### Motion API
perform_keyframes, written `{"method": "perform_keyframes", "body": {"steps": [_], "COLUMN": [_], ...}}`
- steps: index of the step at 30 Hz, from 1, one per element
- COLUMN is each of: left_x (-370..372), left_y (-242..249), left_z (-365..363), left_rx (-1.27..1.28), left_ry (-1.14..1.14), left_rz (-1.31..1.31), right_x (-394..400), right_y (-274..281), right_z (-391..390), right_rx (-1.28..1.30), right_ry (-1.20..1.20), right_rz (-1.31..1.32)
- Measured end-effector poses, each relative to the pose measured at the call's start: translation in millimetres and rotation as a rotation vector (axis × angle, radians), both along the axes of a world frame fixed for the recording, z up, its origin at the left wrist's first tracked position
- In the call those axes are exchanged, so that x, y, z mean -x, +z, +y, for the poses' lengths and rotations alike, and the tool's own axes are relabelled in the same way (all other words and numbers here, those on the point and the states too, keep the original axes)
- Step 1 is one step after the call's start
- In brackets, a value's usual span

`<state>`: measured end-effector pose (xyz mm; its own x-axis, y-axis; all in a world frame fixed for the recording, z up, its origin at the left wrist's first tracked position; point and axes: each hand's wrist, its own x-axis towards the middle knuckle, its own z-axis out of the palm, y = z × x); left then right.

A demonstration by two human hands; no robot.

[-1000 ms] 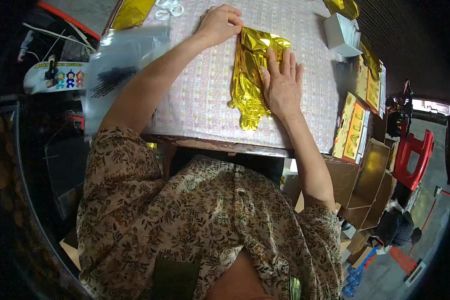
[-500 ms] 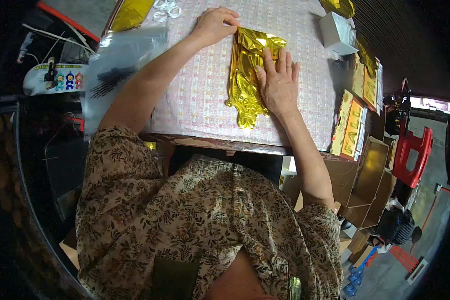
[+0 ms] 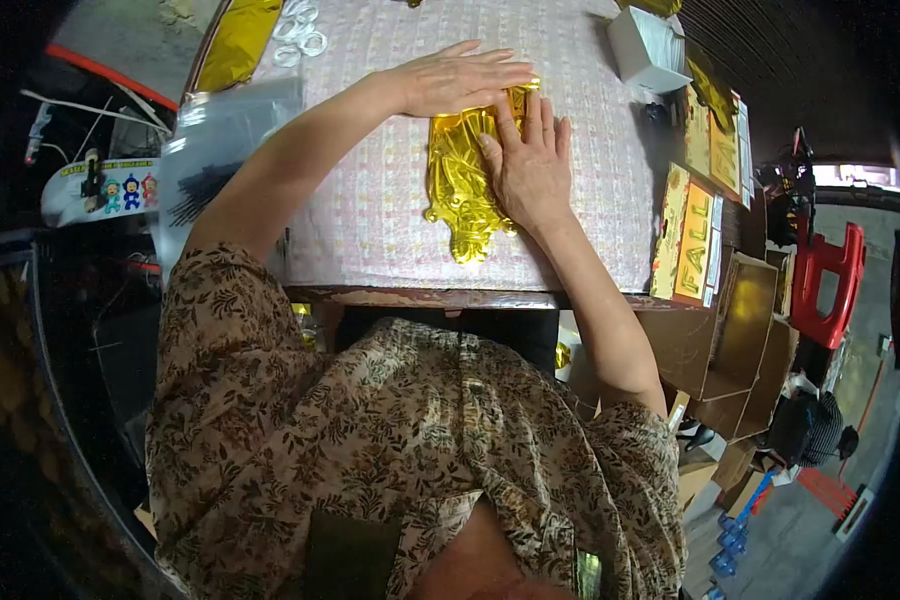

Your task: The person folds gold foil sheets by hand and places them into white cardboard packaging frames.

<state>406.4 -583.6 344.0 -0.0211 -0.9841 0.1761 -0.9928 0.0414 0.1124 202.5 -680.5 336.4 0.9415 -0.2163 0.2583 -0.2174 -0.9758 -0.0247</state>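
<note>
A shiny gold foil balloon (image 3: 458, 185), deflated and folded into a long flat bundle, lies on the checked cloth (image 3: 360, 235) of the table. Across its far end rests my left hand (image 3: 460, 82), palm down with fingers stretched out to the right. My right hand (image 3: 532, 170) lies flat on the bundle's right side, its fingers spread and pointing away from me. The two hands nearly meet near the top of the foil, and part of it is hidden under them.
Clear plastic bags (image 3: 220, 140) lie at the table's left, near white rings (image 3: 298, 30) and more gold foil (image 3: 238, 45). On the right stand a white box of cards (image 3: 650, 50) and printed FALL packets (image 3: 688, 240). Cardboard boxes (image 3: 735, 325) and a red stool (image 3: 828, 285) are beyond.
My left hand has gone from pinching the foil's far left corner to lying flat across its far end. The right hand stays flat on the foil. The whole view has shifted slightly.
</note>
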Motion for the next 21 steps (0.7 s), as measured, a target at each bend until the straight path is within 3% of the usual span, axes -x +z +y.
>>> {"method": "perform_keyframes", "body": {"steps": [7,16,18,19,21], "left_x": [-0.4,3.3,7.8,8.2,5.7], "left_y": [-16.1,-12.3,-5.9,-2.7,-3.2], "left_z": [0.4,3.2,3.3,4.7,6.1], "left_rx": [0.037,0.044,0.030,0.004,0.019], "left_ry": [0.028,0.027,0.027,0.032,0.025], "left_rz": [-0.132,-0.084,-0.079,-0.073,-0.073], "right_x": [1.9,41.1,53.5,57.0,50.6], "right_y": [1.8,20.4,28.7,39.5,35.8], "right_z": [0.0,-0.7,-6.3,-12.0,-23.8], "right_rx": [0.011,-0.031,-0.180,-0.333,-0.379], "right_ry": [0.037,0.115,0.228,0.208,0.159], "right_rz": [0.012,0.097,0.155,0.146,0.032]}}
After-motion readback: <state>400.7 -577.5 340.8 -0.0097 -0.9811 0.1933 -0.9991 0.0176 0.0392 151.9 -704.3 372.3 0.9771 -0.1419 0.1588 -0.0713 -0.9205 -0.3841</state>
